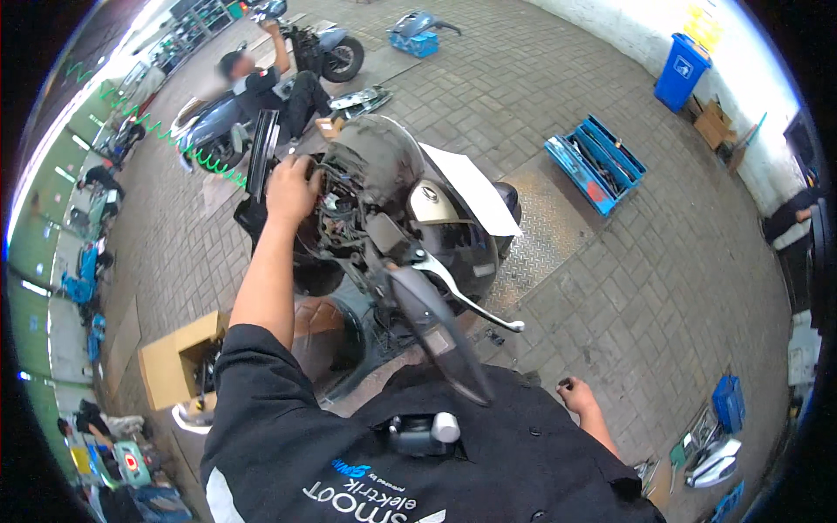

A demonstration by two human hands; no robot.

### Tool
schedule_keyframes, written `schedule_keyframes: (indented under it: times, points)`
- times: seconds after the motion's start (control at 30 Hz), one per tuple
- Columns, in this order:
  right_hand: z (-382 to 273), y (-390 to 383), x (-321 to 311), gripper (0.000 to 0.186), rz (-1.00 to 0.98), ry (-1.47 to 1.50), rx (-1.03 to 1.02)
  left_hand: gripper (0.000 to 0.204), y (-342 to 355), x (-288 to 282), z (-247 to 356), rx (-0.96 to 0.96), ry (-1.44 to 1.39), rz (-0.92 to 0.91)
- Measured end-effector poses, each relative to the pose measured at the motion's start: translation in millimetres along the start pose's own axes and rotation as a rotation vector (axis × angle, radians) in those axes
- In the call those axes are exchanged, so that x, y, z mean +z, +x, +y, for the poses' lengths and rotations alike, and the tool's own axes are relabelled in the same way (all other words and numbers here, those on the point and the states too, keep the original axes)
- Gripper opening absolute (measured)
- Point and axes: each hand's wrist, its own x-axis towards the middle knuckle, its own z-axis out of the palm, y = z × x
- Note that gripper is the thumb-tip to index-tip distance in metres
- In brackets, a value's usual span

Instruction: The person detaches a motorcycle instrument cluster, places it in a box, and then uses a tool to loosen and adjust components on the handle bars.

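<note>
A motor scooter with its front covers off stands before me, its wiring [336, 218] exposed around the handlebar. My left hand [292, 190] is at the far left of that wiring, fingers curled round a dark part that I cannot make out. Beside it rises a long black piece [262, 152]. The handlebar's black grip [436, 327] and silver brake lever [471, 301] point toward me on the right. My right hand [577, 397] hangs low by my side, away from the scooter. Its fingers are closed, with something small and dark at the tips.
An open blue toolbox [602, 166] stands right of a metal floor plate [549, 231]. A cardboard box [185, 362] is at the left. Another person [266, 91] sits working at scooters farther off; a green coiled hose [205, 157] hangs nearby. A blue bin [682, 74] stands by the wall.
</note>
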Motion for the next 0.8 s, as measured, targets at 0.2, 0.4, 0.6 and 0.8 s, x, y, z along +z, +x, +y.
schedule_keyframes:
  times: [0.2,0.4,0.6,0.8]
  points:
    - [125.7,-14.2,-55.3,0.046,-0.254,-0.283,-0.038,0.03,7.6,-12.8,-0.7,-0.231,0.102,-0.558]
    - [327.9,16.3,-133.1,0.042,0.126,-0.039,0.374,0.031,39.3,-15.6,45.2,-0.339,-0.111,-0.216]
    - [149.0,36.0,-118.2,0.03,0.307,0.202,0.088,0.037,5.2,-37.0,50.7,0.085,-0.169,0.336]
    - [10.9,9.4,-54.1,0.037,-0.109,-0.102,-0.112,0.052,-62.9,-61.7,52.0,0.102,-0.22,0.265]
